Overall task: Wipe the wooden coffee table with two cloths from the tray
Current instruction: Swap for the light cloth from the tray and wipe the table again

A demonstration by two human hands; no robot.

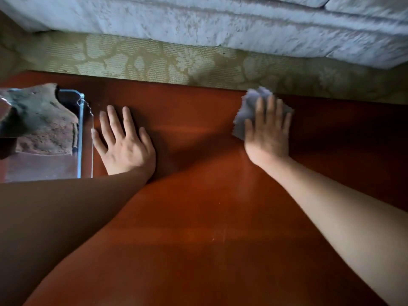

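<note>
Grey cloth (249,111) lies under your right hand (268,138), which presses it flat on the wooden coffee table (198,217) with the fingers stretched out and not curled around it. I judge you hold it so because a flat palm spreads the pressure and lets the cloth slide for wiping; it sits near the far edge of the table, so this pass seems to cover the back strip. Your left hand (123,142) is open and empty, fingers spread on the bare wood, probably to support your weight while you lean forward. Just beside its little finger stands the clear tray (81,133), at the left end of the table. Inside it rests a second cloth (44,122), brownish and crumpled, not yet taken, close enough for the left hand to reach. Beyond the table you see a patterned carpet (154,60) and a pale sofa (220,23).
</note>
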